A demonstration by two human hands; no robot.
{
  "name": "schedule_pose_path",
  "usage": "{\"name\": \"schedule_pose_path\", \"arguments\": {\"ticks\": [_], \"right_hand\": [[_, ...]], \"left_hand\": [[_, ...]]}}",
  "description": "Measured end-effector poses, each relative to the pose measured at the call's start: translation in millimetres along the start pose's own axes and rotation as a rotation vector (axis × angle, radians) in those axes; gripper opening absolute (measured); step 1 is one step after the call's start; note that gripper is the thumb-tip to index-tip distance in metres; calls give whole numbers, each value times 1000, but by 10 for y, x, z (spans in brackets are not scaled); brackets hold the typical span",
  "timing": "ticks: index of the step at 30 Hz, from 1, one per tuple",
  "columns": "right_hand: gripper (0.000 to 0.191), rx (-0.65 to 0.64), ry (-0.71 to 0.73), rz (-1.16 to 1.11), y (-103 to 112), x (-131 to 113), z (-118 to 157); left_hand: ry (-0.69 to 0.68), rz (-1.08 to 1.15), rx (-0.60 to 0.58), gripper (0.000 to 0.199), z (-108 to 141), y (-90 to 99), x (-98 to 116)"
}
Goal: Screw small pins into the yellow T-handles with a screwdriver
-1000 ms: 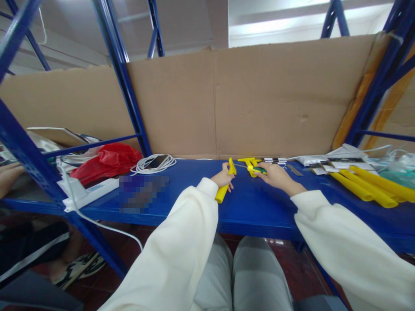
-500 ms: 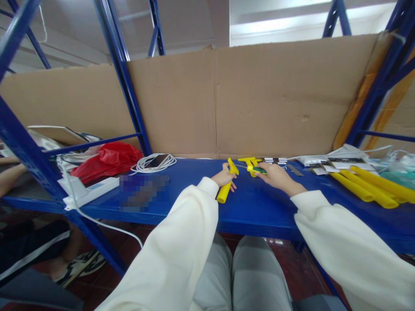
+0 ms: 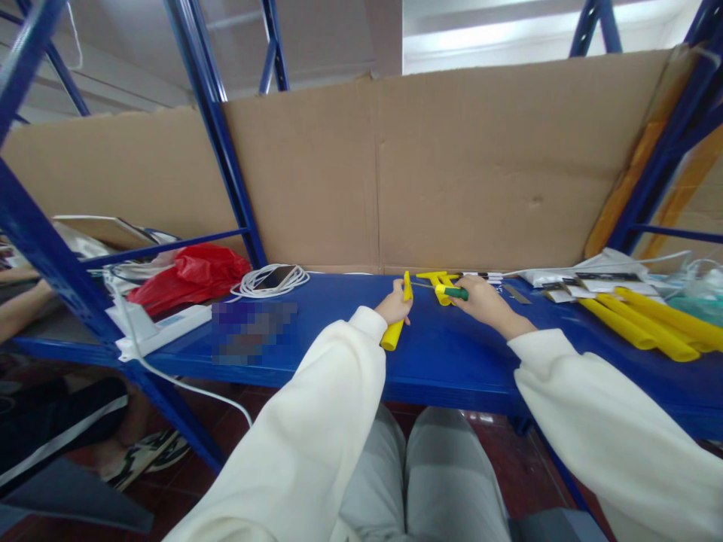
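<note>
My left hand (image 3: 394, 305) is wrapped round a yellow T-shaped plastic handle (image 3: 392, 339), whose tubular grip slants down toward me and whose head points up. In my right hand (image 3: 481, 302) is a screwdriver (image 3: 455, 293) with a green and yellow handle. Its thin shaft points left and reaches the head of the yellow handle; the exact contact at the tip is too small to make out. Behind the screwdriver, more yellow T-shaped pieces (image 3: 437, 276) lie on the blue table (image 3: 452, 361), partly covered by it and my right hand.
Several yellow tubes (image 3: 649, 327) lie at the right beside white packets (image 3: 604, 282). A flat metal strip (image 3: 517, 293) is right of my hand. Leftward are a coiled white cable (image 3: 294, 280), a red bag (image 3: 192, 275) and another person's arm (image 3: 25, 305). Cardboard (image 3: 452, 165) stands behind.
The head of the yellow handle has turned in my left hand and now looks narrower. The screwdriver has shifted slightly, with its handle showing more plainly. The whole view has moved a little.
</note>
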State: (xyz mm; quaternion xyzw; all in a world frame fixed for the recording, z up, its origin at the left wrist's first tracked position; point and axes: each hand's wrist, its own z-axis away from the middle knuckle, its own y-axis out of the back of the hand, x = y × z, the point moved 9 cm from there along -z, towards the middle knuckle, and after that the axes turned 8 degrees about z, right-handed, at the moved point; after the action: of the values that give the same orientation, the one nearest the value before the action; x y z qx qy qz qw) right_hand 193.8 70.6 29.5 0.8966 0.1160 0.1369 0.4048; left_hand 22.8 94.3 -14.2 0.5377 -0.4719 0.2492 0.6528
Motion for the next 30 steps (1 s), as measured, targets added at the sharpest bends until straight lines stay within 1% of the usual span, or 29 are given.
{"name": "schedule_pose_path", "arguments": {"ticks": [3, 7, 9, 11, 15, 20, 26, 30], "right_hand": [[9, -65, -61, 58, 6, 5, 13], [20, -200, -256, 165, 31, 73, 75], [25, -243, -296, 196, 46, 73, 96], [27, -250, -282, 198, 57, 49, 93], [29, -220, -215, 151, 48, 18, 69], [24, -175, -176, 121, 64, 12, 58], [27, -264, -247, 176, 34, 59, 99], [24, -287, -249, 189, 28, 56, 103]], "left_hand": [[-4, -38, 38, 46, 11, -2, 24], [-14, -28, 69, 48, 24, -39, 51], [-15, -14, 81, 48, 31, -49, 55], [-10, -6, 95, 49, 41, -46, 54], [-4, -3, 122, 50, 69, -18, 65], [9, -21, 123, 49, 87, -12, 80], [-5, -43, 121, 49, 61, -10, 70], [-22, -49, 120, 48, 47, 0, 65]]}}
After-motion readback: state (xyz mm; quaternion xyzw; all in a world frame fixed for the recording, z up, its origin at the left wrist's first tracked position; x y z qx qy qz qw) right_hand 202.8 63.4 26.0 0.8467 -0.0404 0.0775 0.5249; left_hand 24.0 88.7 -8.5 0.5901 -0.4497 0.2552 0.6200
